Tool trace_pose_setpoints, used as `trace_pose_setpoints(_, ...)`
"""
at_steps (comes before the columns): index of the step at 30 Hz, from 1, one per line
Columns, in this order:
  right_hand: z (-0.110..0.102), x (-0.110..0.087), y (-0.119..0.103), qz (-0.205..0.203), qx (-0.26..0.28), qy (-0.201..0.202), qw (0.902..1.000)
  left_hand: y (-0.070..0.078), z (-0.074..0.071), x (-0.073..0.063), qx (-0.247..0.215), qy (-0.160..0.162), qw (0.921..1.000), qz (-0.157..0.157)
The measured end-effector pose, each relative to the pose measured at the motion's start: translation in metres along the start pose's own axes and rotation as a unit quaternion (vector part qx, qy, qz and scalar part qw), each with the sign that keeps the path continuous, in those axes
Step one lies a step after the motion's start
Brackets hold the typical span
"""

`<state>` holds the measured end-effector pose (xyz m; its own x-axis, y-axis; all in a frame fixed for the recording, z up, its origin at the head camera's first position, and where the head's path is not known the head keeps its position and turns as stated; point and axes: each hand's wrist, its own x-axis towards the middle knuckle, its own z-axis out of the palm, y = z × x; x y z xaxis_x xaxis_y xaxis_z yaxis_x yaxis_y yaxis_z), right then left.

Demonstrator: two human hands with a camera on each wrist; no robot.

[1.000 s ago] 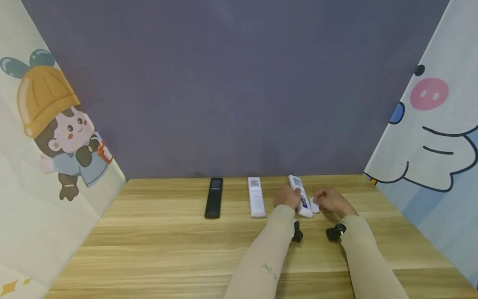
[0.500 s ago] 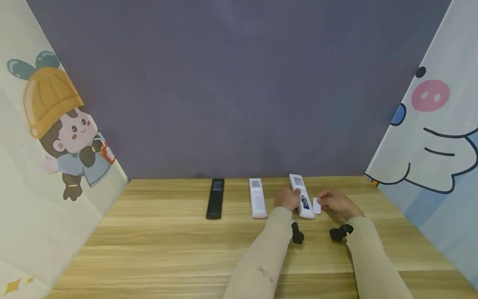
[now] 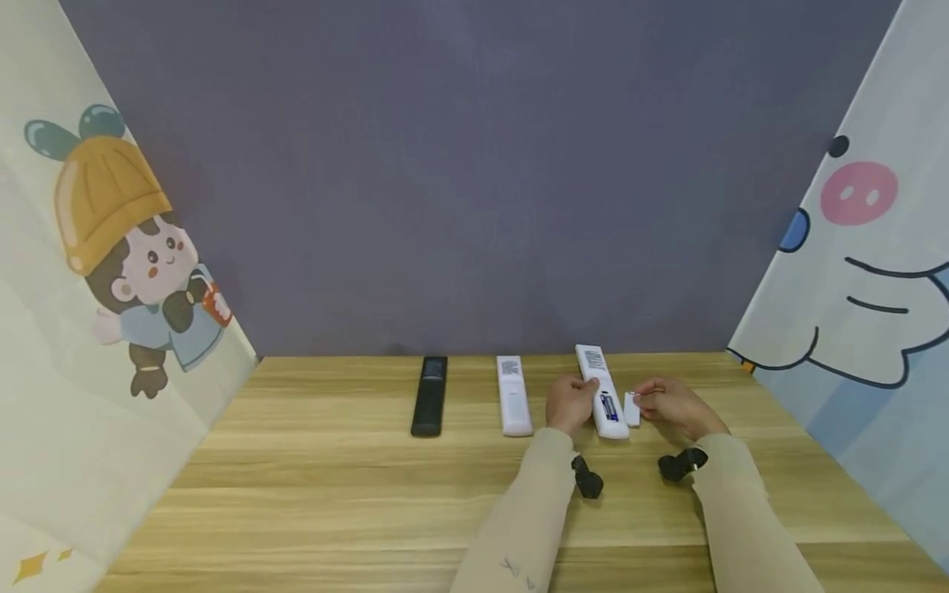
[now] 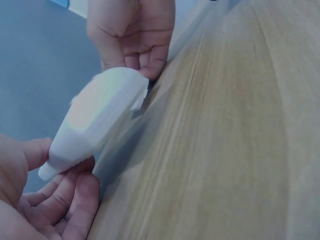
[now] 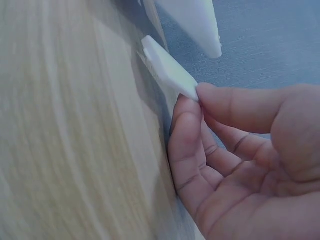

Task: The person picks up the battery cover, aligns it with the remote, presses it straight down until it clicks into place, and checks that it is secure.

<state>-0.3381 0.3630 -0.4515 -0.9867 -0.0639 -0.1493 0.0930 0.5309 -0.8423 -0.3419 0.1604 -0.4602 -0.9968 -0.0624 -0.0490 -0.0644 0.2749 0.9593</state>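
My left hand (image 3: pixel 571 403) holds a white remote control (image 3: pixel 596 375) by its left side, thumb on top and fingers beneath. Its back faces up, and batteries (image 3: pixel 610 407) show in the uncovered compartment. In the left wrist view the remote (image 4: pixel 97 110) is tilted, with a shadow on the wood below. Just right of it, my right hand (image 3: pixel 673 405) pinches a small white battery cover (image 3: pixel 632 409) between thumb and fingers. The right wrist view shows that cover (image 5: pixel 170 70) held by one end, close beside the remote (image 5: pixel 195 25).
A second white remote (image 3: pixel 514 397) lies face down left of my left hand, and a black remote (image 3: pixel 429 397) lies farther left. All are near the back of the wooden table (image 3: pixel 334 494), before a grey panel (image 3: pixel 474 181). Printed cartoon panels stand at both sides.
The battery cover has moved slightly right with my right hand, away from the remote. The remote has turned a little in my left hand, and its battery compartment shows more fully.
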Motion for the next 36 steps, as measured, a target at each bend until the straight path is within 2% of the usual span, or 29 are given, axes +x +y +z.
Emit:
trace_pose_setpoints(3, -0.001, 0.000, 0.000, 0.002, 0.004, 0.002, 1.0000, -0.003, -0.001, 0.000, -0.020, -0.003, 0.9998, 0.008)
trace_pose_setpoints(10, 0.000, 0.000, 0.001, -0.002, 0.015, -0.003, 0.9999, -0.007, -0.005, 0.000, -0.010, -0.003, 0.9994, 0.034)
trace_pose_setpoints(18, -0.002, 0.001, 0.001, -0.004, 0.025, -0.011, 0.9996, -0.008, -0.004, 0.002, -0.032, -0.006, 0.9989, 0.033)
trace_pose_setpoints(23, -0.003, 0.001, -0.001, -0.005, 0.044, -0.020, 0.9988, -0.006, -0.004, 0.003, -0.054, -0.007, 0.9983, 0.021)
trace_pose_setpoints(26, -0.004, 0.001, -0.003, -0.023, 0.042, -0.020, 0.9987, -0.006, -0.004, 0.003, -0.066, -0.006, 0.9977, 0.018)
trace_pose_setpoints(31, -0.006, 0.000, -0.009, -0.074, 0.041, 0.011, 0.9964, -0.006, -0.005, 0.004, -0.077, -0.007, 0.9967, 0.027)
trace_pose_setpoints(36, -0.009, -0.001, -0.015, -0.090, 0.054, 0.033, 0.9939, -0.007, -0.007, 0.003, -0.112, -0.020, 0.9933, 0.021)
